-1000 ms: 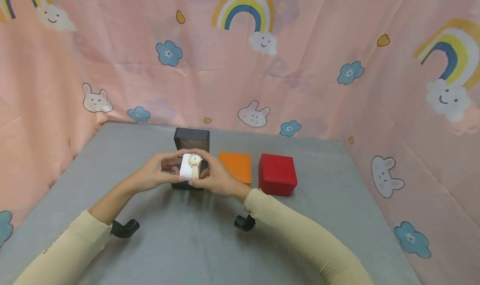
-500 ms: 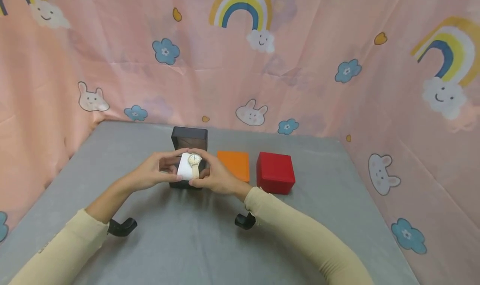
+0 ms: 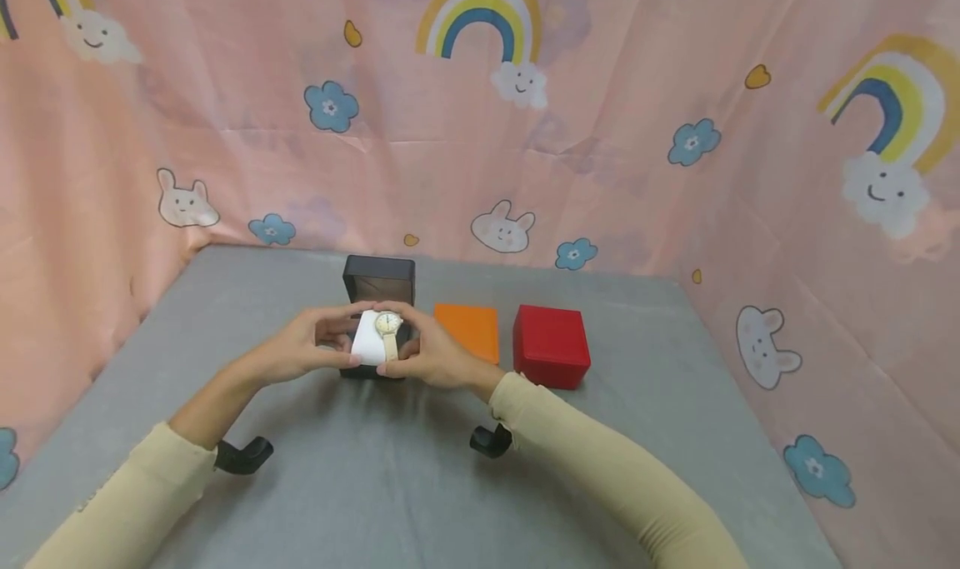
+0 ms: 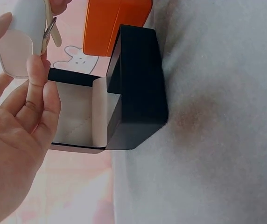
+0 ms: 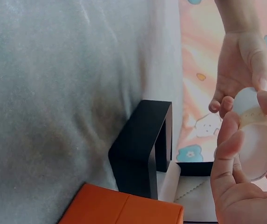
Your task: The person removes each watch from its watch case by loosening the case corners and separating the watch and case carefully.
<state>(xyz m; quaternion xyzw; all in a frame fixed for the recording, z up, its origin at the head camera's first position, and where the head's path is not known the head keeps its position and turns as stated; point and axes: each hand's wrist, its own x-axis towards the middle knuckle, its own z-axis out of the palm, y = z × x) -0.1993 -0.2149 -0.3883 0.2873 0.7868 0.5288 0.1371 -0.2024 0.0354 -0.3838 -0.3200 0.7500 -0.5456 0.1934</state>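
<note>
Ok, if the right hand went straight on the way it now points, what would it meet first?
Beyond the white cushion it holds, the right hand would probably meet the left hand at the cushion's other end; depth is unclear.

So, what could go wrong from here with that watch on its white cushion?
Drop: the left hand and right hand grip the rounded white cushion between them above the open black box, so it might slip.
Slide: the round-dialled watch with a cream strap sits nearer the right hand's end of the cushion, so it could slide off.
Knock: the flat-topped orange box stands beside the black one, so the right hand may bump it.
</note>
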